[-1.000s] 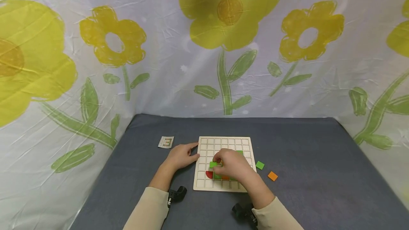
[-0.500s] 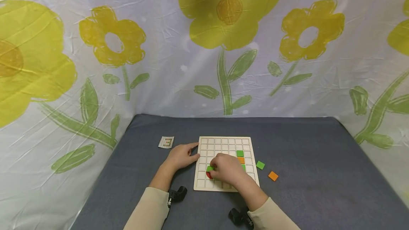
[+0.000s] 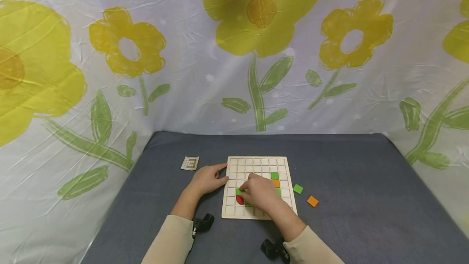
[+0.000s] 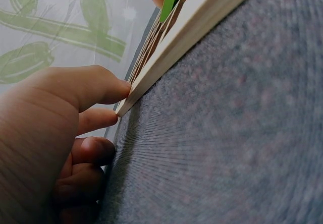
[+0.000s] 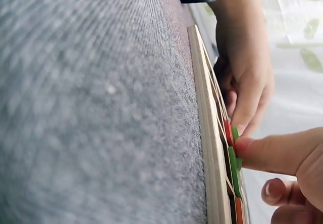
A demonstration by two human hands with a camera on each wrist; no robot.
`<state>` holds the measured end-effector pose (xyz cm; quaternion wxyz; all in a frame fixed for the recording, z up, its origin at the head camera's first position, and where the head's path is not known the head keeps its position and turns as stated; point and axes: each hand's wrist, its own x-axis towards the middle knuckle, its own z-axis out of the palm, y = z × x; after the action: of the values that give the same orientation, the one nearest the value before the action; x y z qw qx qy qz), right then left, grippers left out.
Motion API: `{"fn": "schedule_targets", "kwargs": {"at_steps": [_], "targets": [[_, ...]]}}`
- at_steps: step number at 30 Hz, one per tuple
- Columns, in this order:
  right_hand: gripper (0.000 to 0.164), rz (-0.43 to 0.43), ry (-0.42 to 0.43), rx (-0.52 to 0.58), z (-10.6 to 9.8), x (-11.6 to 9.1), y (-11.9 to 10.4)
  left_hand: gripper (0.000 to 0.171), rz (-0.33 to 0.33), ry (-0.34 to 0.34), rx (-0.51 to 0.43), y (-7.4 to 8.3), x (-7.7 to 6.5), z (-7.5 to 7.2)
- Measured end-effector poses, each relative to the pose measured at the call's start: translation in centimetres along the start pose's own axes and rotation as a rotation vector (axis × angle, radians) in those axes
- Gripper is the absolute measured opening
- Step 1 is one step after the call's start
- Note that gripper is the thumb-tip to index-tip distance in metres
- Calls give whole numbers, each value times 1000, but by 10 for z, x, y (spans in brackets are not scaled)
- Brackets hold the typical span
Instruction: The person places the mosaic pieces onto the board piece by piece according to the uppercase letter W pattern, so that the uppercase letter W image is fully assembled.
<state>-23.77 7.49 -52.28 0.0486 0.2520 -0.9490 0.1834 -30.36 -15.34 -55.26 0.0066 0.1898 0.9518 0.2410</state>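
My right hand (image 3: 261, 192) pinches a green square tile (image 3: 239, 191) at a cell of the wooden grid board (image 3: 256, 162), just above a red rounded piece (image 3: 239, 200). In the left wrist view that green tile (image 4: 170, 1) looks tilted at the board's surface. The right thumb (image 5: 255, 152) lies against it in the right wrist view. Other green and orange tiles (image 3: 275, 183) sit in cells to the right, some of them behind the right hand. My left hand (image 3: 208, 179) touches the board's left edge with thumb and forefinger, its other fingers bent below.
A loose green tile (image 3: 298, 189) and a loose orange tile (image 3: 312, 201) lie on the dark grey cloth (image 3: 351, 174) right of the board. A small printed pattern card (image 3: 190, 163) lies to its upper left. A flowered curtain (image 3: 183, 105) stands behind and at the sides.
My right hand has moved left and slightly forward with the green tile, bringing it down at the cell above the red piece. The left hand stays at the board's edge.
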Motion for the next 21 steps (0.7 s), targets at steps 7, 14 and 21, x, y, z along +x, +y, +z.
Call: {"fn": "schedule_targets", "kwargs": {"at_steps": [7, 14, 21], "targets": [[6, 56, 28, 26, 2, 1, 1, 55, -4, 0, -4, 1, 0, 0], [6, 48, 18, 78, -4, -1, 4, 55, -3, 3, -11, 1, 0, -1], [10, 84, 20, 142, -19, -6, 15, 56, -13, -5, -10, 2, -1, -1]]}}
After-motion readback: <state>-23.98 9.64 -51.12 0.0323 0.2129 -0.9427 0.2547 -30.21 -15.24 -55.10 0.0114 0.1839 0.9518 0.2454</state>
